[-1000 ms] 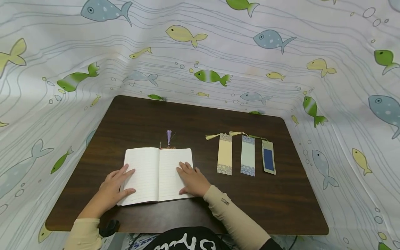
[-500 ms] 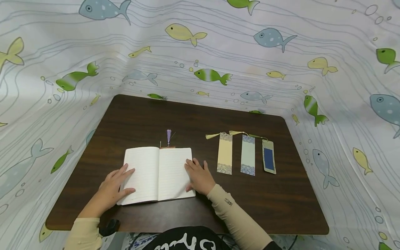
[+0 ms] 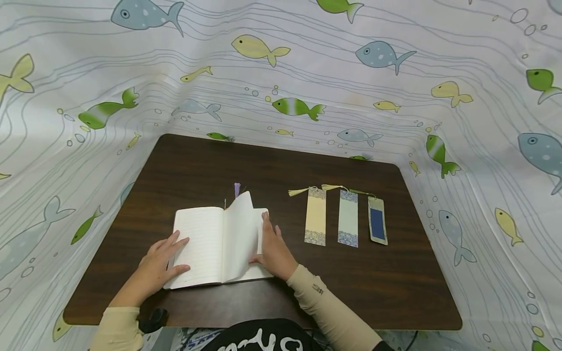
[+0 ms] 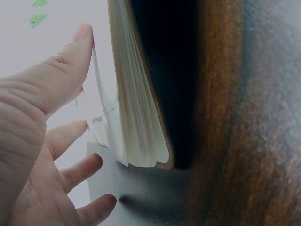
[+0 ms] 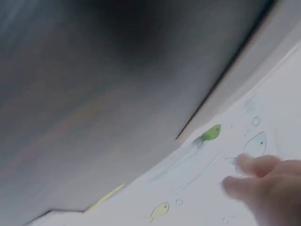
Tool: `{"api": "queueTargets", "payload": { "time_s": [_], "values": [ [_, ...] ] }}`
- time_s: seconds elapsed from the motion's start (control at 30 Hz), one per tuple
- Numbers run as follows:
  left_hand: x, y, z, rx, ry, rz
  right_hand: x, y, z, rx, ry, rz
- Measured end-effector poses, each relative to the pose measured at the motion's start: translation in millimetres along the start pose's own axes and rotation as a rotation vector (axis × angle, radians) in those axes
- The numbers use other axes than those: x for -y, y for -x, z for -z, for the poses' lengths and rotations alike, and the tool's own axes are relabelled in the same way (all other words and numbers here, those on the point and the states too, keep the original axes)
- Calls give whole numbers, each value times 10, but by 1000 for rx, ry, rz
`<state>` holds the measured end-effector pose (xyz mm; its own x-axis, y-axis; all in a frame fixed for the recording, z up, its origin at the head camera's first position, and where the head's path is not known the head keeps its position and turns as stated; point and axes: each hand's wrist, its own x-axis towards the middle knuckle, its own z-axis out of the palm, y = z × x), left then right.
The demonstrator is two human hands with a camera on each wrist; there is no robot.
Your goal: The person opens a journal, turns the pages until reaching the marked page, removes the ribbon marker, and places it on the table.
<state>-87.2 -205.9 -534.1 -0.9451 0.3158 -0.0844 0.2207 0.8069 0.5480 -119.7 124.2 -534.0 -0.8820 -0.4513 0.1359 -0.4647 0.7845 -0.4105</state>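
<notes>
- White sheeting (image 3: 333,29) surrounds the far edge and sides, printed with blue, green and yellow fish (image 3: 298,107), bubbles (image 3: 531,308) and thin wavy lines (image 3: 307,75).
- Dark brown, wood-grained worktop (image 3: 360,287) with rounded corners.
- Pale light, leaving a soft sheen along the worktop's near edge.

L fingers (image 4: 83,170) spread beside edge-on notebook (image 4: 137,108), thumb (image 4: 70,61) prob. touching top pg (image 4: 104,61), blurry brown tabletop (image 4: 223,117)

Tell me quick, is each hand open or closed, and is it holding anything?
Left hand: open, resting on the book.
Right hand: open, by the lifted page.
</notes>
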Motion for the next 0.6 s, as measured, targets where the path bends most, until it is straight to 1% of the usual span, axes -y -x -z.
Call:
{"api": "queueTargets", "payload": {
  "time_s": [0.03,0.1,0.17,0.2,0.23,0.27,0.33,0.43,0.5,0.6],
  "values": [
    [-3,2,1,-1,-2,0,35,-3,-2,19,-69,15],
    [-13,6,4,-2,-8,-1,110,-9,4,72,-245,49],
    [-21,11,5,-8,-10,-5,183,-10,16,160,-423,72],
    [-25,15,7,-11,-9,-6,217,-13,14,198,-493,89],
    [-28,18,8,-15,-8,-8,251,-14,10,244,-546,100],
    [-33,22,12,-17,-1,-9,287,-22,5,286,-586,130],
    [-32,28,17,-25,0,-17,348,-24,-12,351,-552,189],
    [-24,33,26,-44,0,-34,431,-32,-65,402,-387,304],
    [-13,34,34,-64,7,-50,472,-28,-104,407,-243,350],
    [7,33,53,-103,45,-60,517,-32,-171,406,-76,392]
  ]
}}
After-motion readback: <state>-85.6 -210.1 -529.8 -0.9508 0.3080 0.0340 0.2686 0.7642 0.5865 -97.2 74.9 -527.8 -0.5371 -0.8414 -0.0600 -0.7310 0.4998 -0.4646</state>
